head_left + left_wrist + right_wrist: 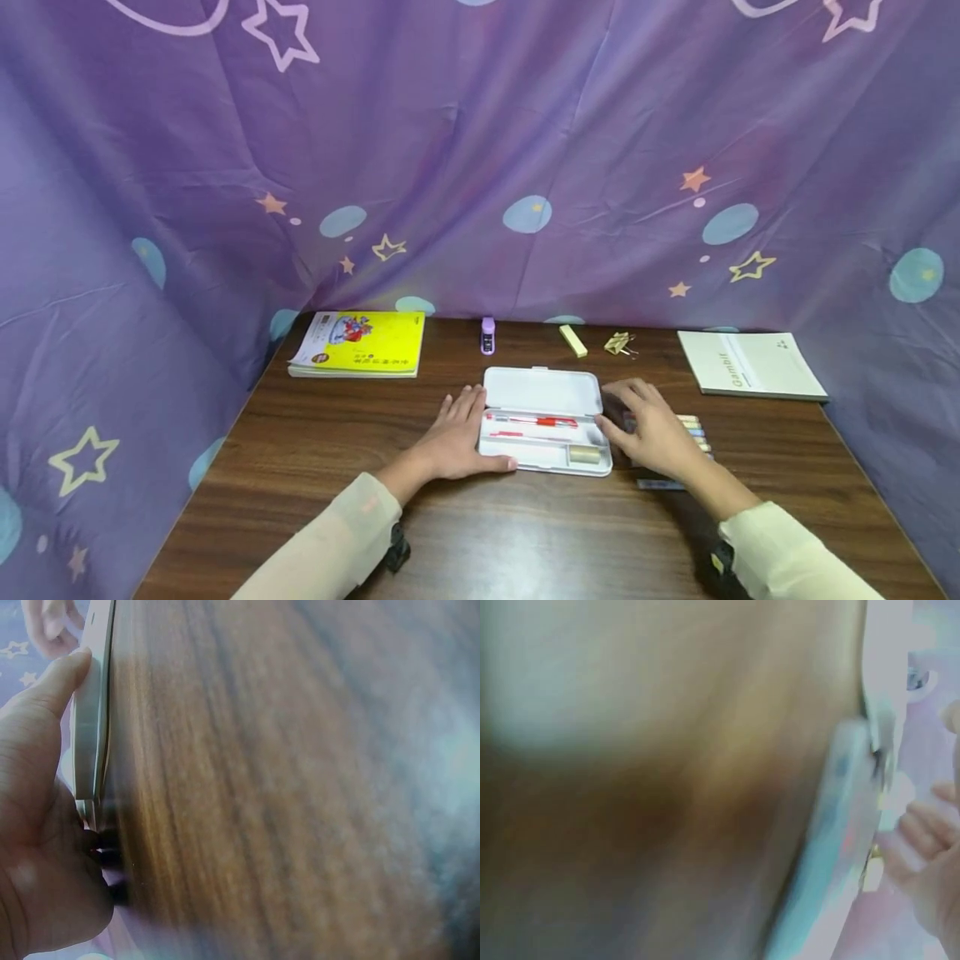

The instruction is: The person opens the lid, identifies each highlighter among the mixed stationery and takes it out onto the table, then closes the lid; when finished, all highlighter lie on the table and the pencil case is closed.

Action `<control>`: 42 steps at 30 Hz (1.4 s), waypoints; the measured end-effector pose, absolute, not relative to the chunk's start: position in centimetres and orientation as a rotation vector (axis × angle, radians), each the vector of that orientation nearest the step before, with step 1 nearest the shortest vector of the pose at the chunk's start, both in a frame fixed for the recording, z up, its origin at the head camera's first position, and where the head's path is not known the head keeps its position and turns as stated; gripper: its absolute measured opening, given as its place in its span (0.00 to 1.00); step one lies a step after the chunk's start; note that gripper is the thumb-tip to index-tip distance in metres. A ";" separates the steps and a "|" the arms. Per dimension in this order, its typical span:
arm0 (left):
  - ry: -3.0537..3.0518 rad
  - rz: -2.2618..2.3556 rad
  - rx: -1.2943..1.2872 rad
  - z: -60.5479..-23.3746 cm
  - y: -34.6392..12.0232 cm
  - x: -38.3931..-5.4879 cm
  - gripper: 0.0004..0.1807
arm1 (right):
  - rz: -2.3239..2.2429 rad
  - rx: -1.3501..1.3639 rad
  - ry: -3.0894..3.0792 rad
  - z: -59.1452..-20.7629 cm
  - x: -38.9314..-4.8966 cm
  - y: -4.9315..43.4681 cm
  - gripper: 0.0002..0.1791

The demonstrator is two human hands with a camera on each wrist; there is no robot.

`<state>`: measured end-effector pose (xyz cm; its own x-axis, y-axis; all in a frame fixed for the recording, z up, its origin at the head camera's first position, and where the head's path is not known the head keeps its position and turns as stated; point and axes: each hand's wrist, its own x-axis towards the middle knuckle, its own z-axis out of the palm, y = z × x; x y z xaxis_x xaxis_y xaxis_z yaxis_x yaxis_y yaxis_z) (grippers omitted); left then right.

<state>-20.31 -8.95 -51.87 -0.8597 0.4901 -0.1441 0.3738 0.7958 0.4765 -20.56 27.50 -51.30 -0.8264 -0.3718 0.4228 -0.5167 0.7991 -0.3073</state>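
A white pencil case (522, 455) lies with its lid (542, 392) folded back. Inside are a red pen (555, 422), a thin red stick (510, 434) and a small khaki block (584, 454) in the front right compartment. My left hand (457, 437) rests at the case's left side, fingers extended and thumb along its front edge. At the right side is my right hand (658, 429), its thumb tip at the rim and fingers loosely bent. Partly hidden under that hand are several pale coloured sticks (688, 420) and a bluish strip (660, 484).
Along the back stand a yellow book (382, 342), a purple stapler (488, 336), a pale yellow bar (573, 341) and gold clips (618, 342). A pale notebook (757, 365) lies at the back right. Purple cloth (480, 167) hangs behind the wooden table (315, 450).
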 end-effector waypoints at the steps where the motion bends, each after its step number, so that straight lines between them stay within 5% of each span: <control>1: 2.724 0.644 0.669 -51.9 -8.9 -20.4 0.73 | 0.667 0.626 -2.697 -51.1 -21.2 26.9 0.33; 6: 2.730 0.643 0.672 -51.9 -8.8 -20.6 0.74 | 0.858 0.398 -2.940 -50.3 -23.5 25.0 0.48; 12: 2.724 0.630 0.655 -52.1 -9.0 -20.5 0.74 | 0.975 0.348 -3.031 -50.3 -24.7 24.0 0.51; 30: 2.708 0.843 0.542 -52.1 -8.4 -20.7 0.82 | 0.991 0.398 -2.779 -48.6 -22.9 24.4 0.39; 42: 2.730 0.865 0.572 -52.2 -8.3 -20.6 0.79 | 1.091 0.579 -2.305 -49.1 -19.9 25.7 0.23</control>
